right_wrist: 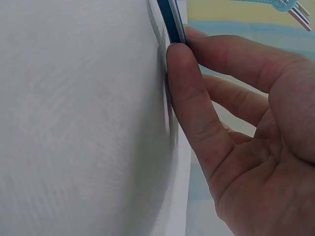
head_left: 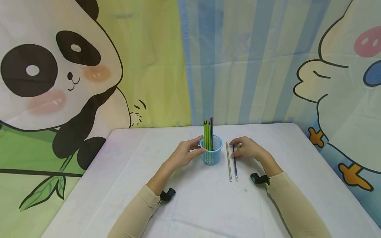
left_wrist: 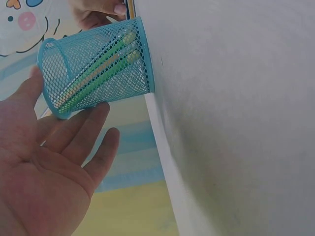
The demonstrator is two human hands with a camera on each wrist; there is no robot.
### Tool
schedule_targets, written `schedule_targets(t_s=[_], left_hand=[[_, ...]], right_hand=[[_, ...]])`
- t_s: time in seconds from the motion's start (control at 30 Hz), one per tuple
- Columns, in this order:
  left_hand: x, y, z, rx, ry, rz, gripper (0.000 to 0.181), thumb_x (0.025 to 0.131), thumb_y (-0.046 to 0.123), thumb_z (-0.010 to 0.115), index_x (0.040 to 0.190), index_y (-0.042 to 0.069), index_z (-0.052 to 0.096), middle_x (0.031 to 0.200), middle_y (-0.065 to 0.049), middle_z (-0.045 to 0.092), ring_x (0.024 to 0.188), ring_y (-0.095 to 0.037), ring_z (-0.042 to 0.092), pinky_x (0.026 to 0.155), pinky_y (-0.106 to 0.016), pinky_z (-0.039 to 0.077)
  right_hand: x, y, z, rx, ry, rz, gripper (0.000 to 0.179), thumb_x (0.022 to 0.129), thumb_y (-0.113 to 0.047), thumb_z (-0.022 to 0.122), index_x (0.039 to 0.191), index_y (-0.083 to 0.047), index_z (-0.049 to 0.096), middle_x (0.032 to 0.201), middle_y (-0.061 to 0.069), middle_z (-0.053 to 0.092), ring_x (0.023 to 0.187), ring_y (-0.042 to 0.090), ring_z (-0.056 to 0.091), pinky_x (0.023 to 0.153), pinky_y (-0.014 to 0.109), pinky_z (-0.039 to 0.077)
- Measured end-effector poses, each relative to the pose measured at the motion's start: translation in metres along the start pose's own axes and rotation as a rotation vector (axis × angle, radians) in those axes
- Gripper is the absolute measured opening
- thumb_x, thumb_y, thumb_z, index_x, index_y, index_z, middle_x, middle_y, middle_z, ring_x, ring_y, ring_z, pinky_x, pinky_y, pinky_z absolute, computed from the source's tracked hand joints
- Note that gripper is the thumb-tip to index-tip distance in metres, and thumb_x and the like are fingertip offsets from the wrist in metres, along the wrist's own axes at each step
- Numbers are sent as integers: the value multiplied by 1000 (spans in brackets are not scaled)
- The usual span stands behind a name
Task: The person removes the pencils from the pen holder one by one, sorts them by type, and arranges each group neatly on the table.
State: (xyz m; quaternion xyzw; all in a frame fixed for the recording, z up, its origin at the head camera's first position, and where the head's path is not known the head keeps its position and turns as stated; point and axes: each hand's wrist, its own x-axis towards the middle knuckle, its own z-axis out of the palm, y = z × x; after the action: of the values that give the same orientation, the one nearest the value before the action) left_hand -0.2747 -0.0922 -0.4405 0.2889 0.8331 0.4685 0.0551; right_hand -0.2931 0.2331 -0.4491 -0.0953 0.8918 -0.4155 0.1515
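A light blue mesh pencil cup [head_left: 217, 156] stands upright on the table, with several pencils [head_left: 207, 135], green and dark ones among them, leaning at its left side. My left hand [head_left: 185, 154] holds the cup near its rim, thumb on one side and fingers on the other; in the left wrist view the thumb touches the rim of the cup [left_wrist: 106, 64]. To the right of the cup, my right hand [head_left: 247, 148] pinches a dark blue pencil [head_left: 235, 167] between thumb and fingers. Beside that pencil, on its left, lies a gold pencil [head_left: 228, 163].
The white-covered table [head_left: 208, 205] ends at a back edge just behind the cup. A printed curtain [head_left: 238, 66] with cartoon animals hangs behind it. Small dark cameras [head_left: 168, 195] sit on both wrists. A few tiny specks [head_left: 245, 190] lie near the pencils.
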Motion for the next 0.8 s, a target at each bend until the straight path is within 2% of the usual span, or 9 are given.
schedule_targets(t_s=[0.2, 0.43, 0.63, 0.8], left_hand=[[0, 0, 0, -2, -2, -2, 75, 98, 48, 70, 161, 19, 41, 156, -10, 54, 127, -24, 67, 109, -42, 53], [0, -1, 0, 9, 4, -5, 75, 98, 49, 70, 161, 20, 42, 155, -8, 55, 127, -21, 67, 108, -41, 54], [0, 0, 0, 7, 4, -7, 76, 97, 50, 70, 161, 22, 41, 156, -4, 55, 127, -19, 67, 109, -41, 54], [0, 0, 0, 4, 0, 1, 75, 98, 48, 70, 161, 20, 41, 156, -7, 54, 127, -21, 67, 109, -42, 53]], right_hand=[[0, 0, 0, 3, 0, -12, 51, 83, -6, 86, 130, 1, 68, 125, 21, 62, 75, 17, 67, 69, 28, 59], [1, 1, -1, 6, 6, -12, 46, 82, -4, 87, 125, 2, 72, 135, 23, 58, 73, 15, 69, 69, 28, 60], [-1, -3, -4, 9, 30, -13, 47, 85, -8, 85, 129, 1, 69, 127, 23, 57, 72, 19, 71, 70, 30, 60], [-3, -6, -6, 40, 89, -76, 50, 90, -8, 80, 136, 3, 64, 133, 28, 55, 83, 24, 70, 72, 35, 64]])
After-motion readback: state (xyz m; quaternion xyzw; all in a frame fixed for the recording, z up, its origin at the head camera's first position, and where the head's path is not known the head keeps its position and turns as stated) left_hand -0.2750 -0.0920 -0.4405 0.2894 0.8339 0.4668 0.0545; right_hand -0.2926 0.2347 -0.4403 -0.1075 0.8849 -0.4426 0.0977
